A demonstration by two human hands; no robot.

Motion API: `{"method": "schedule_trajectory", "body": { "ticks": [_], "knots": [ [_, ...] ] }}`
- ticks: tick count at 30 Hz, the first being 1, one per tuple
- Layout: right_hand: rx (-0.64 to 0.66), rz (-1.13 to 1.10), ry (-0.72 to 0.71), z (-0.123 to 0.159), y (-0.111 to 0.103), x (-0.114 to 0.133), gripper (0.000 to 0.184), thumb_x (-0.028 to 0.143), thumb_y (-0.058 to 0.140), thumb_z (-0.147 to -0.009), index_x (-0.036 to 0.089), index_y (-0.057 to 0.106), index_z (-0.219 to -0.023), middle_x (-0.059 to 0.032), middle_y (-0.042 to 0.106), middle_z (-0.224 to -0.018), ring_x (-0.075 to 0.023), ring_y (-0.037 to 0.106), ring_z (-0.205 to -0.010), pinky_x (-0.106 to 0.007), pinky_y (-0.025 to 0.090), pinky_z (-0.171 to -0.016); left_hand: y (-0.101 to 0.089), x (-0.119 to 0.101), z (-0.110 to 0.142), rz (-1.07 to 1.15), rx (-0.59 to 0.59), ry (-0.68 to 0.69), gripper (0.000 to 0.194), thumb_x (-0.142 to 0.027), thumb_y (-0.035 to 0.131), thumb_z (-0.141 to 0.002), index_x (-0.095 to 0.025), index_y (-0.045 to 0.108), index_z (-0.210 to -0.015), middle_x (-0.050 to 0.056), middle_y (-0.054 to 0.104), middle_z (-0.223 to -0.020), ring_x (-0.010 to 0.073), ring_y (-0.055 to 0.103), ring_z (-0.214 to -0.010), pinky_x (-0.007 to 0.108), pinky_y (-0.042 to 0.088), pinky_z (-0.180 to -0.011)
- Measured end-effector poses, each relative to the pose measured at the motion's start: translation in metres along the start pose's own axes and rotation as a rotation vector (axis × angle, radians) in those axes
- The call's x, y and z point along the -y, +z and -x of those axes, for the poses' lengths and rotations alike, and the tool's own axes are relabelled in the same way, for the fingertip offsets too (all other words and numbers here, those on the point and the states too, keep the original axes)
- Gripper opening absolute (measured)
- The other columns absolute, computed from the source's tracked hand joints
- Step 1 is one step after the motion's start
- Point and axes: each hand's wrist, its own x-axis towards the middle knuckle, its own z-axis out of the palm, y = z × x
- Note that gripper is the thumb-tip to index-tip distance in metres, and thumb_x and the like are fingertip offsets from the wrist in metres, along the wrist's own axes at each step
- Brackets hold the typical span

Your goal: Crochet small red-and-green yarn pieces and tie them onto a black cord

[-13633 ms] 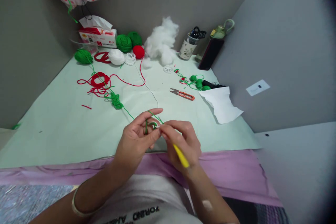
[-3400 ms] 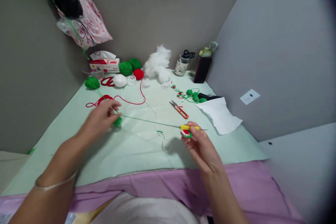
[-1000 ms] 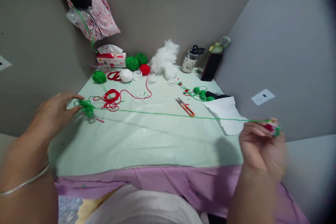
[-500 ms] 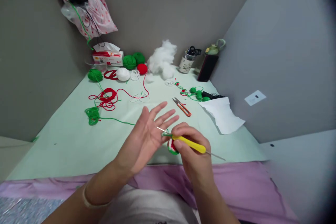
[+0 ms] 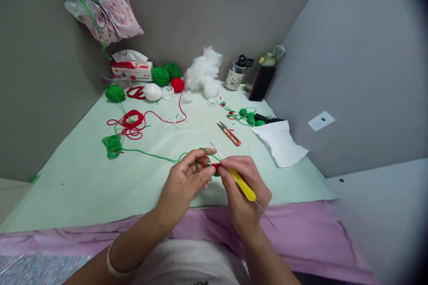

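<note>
Between my two hands is a small red, white and green crochet piece [image 5: 216, 168], partly hidden by my fingers. My left hand [image 5: 186, 177] pinches its left edge, with green yarn [image 5: 154, 155] running over the raised index finger and back to a green tangle. My right hand [image 5: 245, 187] grips a crochet hook [image 5: 243, 186] by its yellow handle, and its fingertips touch the piece's right side. The metal hook tip points up and left, just above the piece. A thin metal end sticks out behind the handle.
Orange thread snips [image 5: 229, 134] lie beyond my hands. Red yarn [image 5: 132, 119] and a green yarn tangle [image 5: 112, 146] spread at left. White stuffing [image 5: 204, 73], a tissue box [image 5: 132, 71], a phone [image 5: 262, 83] and a pen cup [image 5: 235, 76] stand at the back. White paper [image 5: 281, 143] lies right.
My left hand has gone from spread open to pinching the crochet piece, with green yarn now over its index finger. The hook has tilted more steeply in my right hand.
</note>
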Motion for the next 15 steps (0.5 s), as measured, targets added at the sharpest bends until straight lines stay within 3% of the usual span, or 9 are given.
{"method": "schedule_trajectory", "body": {
  "ticks": [3,10,12,15],
  "knots": [
    [0.022,-0.036,0.087,0.002,0.000,-0.003,0.022,0.013,0.069,-0.086,0.029,0.075,-0.099,-0.0026,0.066,-0.091,-0.0175,0.062,-0.087,-0.031,0.051,-0.075,0.003,-0.004,-0.001,0.155,-0.029,-0.079,0.036,-0.032,0.074,-0.085,-0.024,0.067,-0.119,0.001,0.057,-0.096,0.0064,0.054,-0.058,0.020,0.044,-0.047],
    [0.065,-0.584,0.561,0.000,0.000,-0.022,0.011,0.029,0.081,-0.077,0.028,0.077,-0.088,0.0017,0.069,-0.075,-0.0112,0.061,-0.066,-0.023,0.050,-0.062,0.000,-0.008,-0.003,0.390,0.036,-0.276,0.041,-0.023,0.077,-0.082,-0.019,0.066,-0.121,0.001,0.064,-0.081,0.0084,0.061,-0.060,0.017,0.047,-0.051],
    [0.090,-0.610,0.585,0.000,0.001,-0.024,0.012,0.031,0.080,-0.079,0.028,0.078,-0.091,0.0011,0.070,-0.078,-0.0109,0.061,-0.066,-0.023,0.050,-0.063,-0.002,-0.009,-0.003,0.451,0.037,-0.309,0.038,-0.021,0.076,-0.083,-0.018,0.067,-0.120,0.001,0.065,-0.080,0.0103,0.065,-0.067,0.018,0.051,-0.058],
    [0.107,-0.486,0.459,0.001,0.002,-0.024,0.011,0.028,0.074,-0.085,0.028,0.079,-0.095,-0.0003,0.069,-0.085,-0.0116,0.061,-0.071,-0.024,0.050,-0.066,-0.003,-0.010,-0.003,0.468,0.041,-0.311,0.036,-0.022,0.074,-0.085,-0.019,0.067,-0.120,0.002,0.066,-0.088,0.0116,0.065,-0.075,0.021,0.054,-0.070]
  ]
}}
